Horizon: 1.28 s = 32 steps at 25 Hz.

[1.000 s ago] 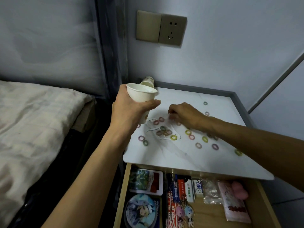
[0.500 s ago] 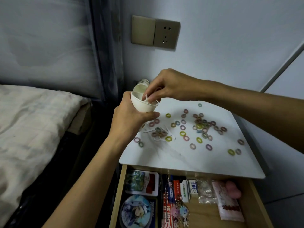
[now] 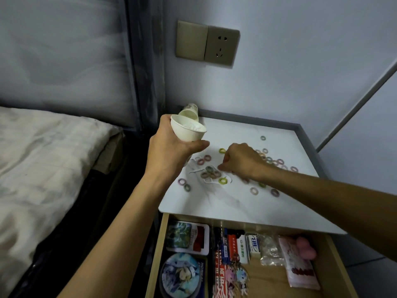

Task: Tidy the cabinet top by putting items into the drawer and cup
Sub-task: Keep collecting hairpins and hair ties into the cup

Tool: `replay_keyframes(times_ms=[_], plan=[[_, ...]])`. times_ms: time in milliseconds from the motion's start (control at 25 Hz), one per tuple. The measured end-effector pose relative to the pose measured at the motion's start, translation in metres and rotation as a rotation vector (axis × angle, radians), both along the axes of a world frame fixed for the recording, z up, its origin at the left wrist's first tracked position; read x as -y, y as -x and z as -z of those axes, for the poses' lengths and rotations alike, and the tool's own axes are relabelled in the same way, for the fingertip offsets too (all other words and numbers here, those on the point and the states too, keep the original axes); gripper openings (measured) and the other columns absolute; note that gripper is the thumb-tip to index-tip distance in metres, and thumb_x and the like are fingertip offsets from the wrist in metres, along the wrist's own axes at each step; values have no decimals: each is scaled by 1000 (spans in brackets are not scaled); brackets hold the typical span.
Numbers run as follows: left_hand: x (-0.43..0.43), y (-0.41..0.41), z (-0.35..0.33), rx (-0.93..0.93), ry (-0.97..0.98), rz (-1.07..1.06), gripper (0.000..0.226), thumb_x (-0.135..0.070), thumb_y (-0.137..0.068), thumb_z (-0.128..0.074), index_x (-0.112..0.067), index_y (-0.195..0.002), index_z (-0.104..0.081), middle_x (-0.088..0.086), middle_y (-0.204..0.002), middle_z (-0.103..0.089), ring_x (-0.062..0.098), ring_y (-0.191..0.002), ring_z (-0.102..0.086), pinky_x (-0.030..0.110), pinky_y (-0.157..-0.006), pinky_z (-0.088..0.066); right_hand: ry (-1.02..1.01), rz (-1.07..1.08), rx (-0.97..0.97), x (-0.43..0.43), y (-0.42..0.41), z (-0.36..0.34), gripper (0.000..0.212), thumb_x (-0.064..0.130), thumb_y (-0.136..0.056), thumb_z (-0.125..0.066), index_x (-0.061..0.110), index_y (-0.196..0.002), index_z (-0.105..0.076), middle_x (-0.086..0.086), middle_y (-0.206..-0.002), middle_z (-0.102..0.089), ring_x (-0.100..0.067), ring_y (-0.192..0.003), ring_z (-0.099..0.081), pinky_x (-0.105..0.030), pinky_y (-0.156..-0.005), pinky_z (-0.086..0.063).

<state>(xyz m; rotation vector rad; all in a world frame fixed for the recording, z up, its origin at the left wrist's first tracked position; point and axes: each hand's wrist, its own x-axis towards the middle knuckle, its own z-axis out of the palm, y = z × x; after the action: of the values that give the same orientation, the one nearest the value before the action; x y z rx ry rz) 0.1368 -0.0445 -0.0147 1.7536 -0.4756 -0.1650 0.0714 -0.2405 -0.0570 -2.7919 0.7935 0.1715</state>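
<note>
Right hand (image 3: 242, 160) now down beside round white paper cup (image 3: 189, 131), fingers (image 3: 223, 166) curled over small coloured rings (image 3: 211, 174), pinch unclear, left hand (image 3: 171, 151) gripping cup.

Every marking I can make out lies in the open drawer (image 3: 270, 282) at the near side.

1. White eraser sleeve (image 3: 253, 244), far row, right of centre: blue block letters that I read as "AIR". The small print below them is too fine to resolve.
2. Blue pack (image 3: 223, 250), left of the sleeve: white digits along its length, apparently "300"; I cannot confirm them.
3. White box (image 3: 241, 247), between pack and sleeve: green characters, illegible.
4. Red pack (image 3: 220, 276), near centre: large white characters, blurred.
5. Pink packet (image 3: 300, 269), right side: one row of dark red characters, unreadable.
6. Round badge (image 3: 182, 274), near left: lettering curving along its right rim, too small to read.
</note>
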Motion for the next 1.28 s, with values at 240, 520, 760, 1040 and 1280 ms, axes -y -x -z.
replay_keyframes(times_ms=[240, 520, 760, 1040, 1280], plan=[[-2, -4, 1, 5, -13, -7, 66, -30, -60, -90, -23, -113, -51, -7, -97, -62, 12, -84, -64, 41, -68, -60, 57, 35, -29, -8, -2, 3, 33, 37, -80, -74, 12, -102, -68, -6, -91, -65, -25, -81, -59, -29, -64, -41], [2, -2, 1, -5, -4, 4, 68, -30, -59, -90, -22, -114, -50, -6, -97, -62, 19, -84, -65, 47, -66, -60, 224, -93, -137, -27, -8, 7, 19, 10, -89, -57, 8, -108, -59, -14, -115, -62, -35, -105, -60, -32, -72, -37], [-2, -2, -1, 11, 4, 6, 65, -29, -61, -89, -22, -113, -51, -9, -96, -61, 12, -84, -63, 43, -69, -60, 147, -110, -117, -15, -6, 7, 18, 13, -92, -54, 6, -108, -59, -16, -114, -62, -35, -102, -61, -32, -71, -42], [-4, -3, -1, 26, 1, 8, 66, -30, -62, -89, -22, -114, -50, -9, -98, -61, 11, -85, -62, 39, -69, -59, 25, -285, 168, 7, 9, -12, 4, 18, -86, -70, 15, -89, -71, -2, -85, -72, -13, -74, -59, -25, -69, -39], [-3, 0, -2, 44, -12, 6, 66, -31, -63, -89, -22, -115, -49, -11, -96, -59, 7, -85, -60, 37, -72, -59, 2, -454, 19, -22, 22, 7, 19, 22, -83, -72, 13, -99, -73, -3, -88, -73, -14, -77, -67, -35, -75, -55]])
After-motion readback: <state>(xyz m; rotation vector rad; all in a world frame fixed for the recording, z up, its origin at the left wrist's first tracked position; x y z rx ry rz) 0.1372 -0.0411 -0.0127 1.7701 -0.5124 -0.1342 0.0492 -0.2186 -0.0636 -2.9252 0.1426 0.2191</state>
